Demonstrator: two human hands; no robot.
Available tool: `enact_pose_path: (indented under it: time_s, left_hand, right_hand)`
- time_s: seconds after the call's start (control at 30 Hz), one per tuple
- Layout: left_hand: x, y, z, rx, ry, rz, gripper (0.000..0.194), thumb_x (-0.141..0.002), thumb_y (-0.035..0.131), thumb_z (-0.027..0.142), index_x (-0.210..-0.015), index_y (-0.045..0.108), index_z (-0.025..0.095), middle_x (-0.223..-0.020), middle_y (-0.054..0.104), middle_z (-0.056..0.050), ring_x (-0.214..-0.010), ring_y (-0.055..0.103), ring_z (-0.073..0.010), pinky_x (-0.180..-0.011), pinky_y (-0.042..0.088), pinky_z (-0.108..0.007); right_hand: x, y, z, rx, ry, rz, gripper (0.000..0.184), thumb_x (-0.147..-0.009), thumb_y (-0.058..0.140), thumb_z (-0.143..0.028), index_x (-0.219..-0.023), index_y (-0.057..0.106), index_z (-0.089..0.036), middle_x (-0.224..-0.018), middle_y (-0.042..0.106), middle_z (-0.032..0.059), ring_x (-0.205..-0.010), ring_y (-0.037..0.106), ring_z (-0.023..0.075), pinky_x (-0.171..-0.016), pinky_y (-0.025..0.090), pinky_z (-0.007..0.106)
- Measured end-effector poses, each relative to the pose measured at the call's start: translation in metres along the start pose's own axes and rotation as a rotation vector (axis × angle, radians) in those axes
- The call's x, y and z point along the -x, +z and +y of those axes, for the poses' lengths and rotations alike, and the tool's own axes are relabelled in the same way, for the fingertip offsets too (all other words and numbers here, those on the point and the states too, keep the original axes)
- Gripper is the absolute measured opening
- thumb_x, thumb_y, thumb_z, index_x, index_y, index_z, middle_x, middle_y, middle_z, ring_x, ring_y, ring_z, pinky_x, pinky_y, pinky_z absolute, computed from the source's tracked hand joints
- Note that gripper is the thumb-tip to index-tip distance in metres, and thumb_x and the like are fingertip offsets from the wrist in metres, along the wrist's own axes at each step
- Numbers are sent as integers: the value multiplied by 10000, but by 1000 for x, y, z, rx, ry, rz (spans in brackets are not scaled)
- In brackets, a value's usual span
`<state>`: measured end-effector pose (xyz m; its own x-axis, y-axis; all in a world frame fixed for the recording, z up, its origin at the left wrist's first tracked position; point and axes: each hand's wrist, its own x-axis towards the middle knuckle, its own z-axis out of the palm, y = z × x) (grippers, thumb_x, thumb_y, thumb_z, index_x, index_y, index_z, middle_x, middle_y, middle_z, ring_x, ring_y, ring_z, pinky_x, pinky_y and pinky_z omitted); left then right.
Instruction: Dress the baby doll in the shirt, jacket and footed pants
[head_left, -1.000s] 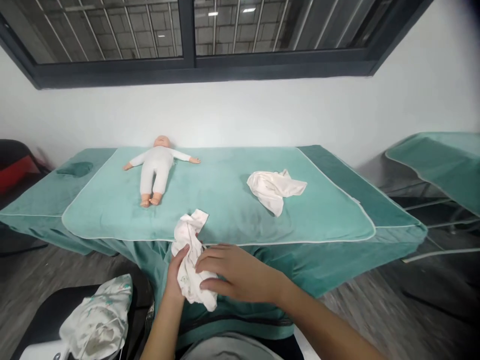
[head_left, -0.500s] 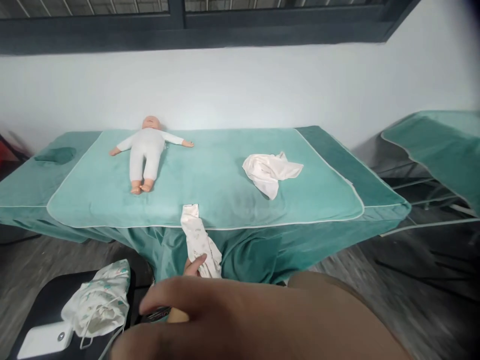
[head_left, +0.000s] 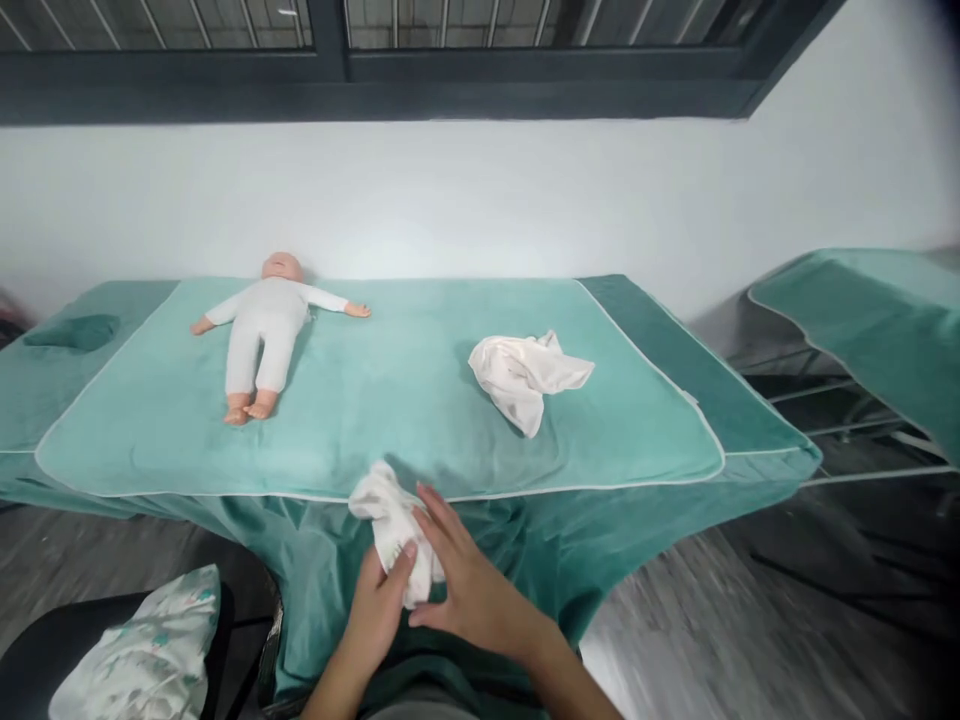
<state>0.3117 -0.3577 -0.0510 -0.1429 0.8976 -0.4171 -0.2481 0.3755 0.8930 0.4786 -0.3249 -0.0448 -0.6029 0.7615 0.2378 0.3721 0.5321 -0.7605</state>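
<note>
White wall and a dark-framed window back a long table (head_left: 675, 350) draped in teal; over it lies a paler teal mat (head_left: 390, 400); a second teal-covered table (head_left: 885, 330) stands off to the right. On the mat a baby doll (head_left: 262, 325) in a white suit lies on its back at the far left; a crumpled cream cloth (head_left: 525, 375) sits right of centre, well apart from it. At lower left a printed fabric bundle (head_left: 135, 660) rests on a dark seat. A small white garment (head_left: 394, 525) hangs over the near table edge; a moment ago the right hand (head_left: 465, 590) loomed close to the camera, now it lies flat against the garment with fingers spread, while the left hand (head_left: 379, 605) pinches the cloth from below, so both hands are gathering it again.
</note>
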Motion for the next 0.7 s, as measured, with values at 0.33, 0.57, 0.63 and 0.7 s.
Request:
enact_pose_path:
  time_s: [0.33, 0.57, 0.63, 0.7]
  left_hand:
    - [-41, 80, 48, -985, 784, -401, 453, -974, 589, 337, -1426, 604, 357, -1416, 655, -67, -1362, 551, -327, -1176, 423, -549]
    - [-57, 59, -35, -1241, 500, -741, 176, -906, 680, 358, -1004, 748, 230, -1010, 757, -104, -891, 746, -276, -765, 612, -379]
    - [-57, 44, -79, -1412, 446, -991, 205, -831, 768, 369, -961, 760, 211, -976, 768, -126, -860, 760, -321, -669, 609, -371]
    - [-56, 22, -118, -1539, 381, -1089, 175, -933, 636, 280, -1048, 757, 228, -994, 775, -124, -901, 766, -308, -673, 599, -345]
  right_hand:
    - [-11, -81, 85, 6, 51, 526, 412, -827, 570, -338, -1218, 542, -461, -1041, 620, 51, -876, 663, 342, -686, 581, 529]
    - [19, -212, 135, 707, 284, 1045, 197, -870, 606, -277, -1054, 580, -210, -1017, 611, 108, -1026, 598, 323, -908, 518, 524]
    - [25, -238, 163, 883, 373, 1036, 281, -851, 596, -296, -1105, 600, -173, -1100, 622, 160, -1097, 578, 353, -946, 503, 541]
    - [24, -248, 186, 943, 560, 799, 374, -847, 539, -232, -1200, 605, -128, -1219, 620, 219, -1161, 566, 382, -982, 478, 575]
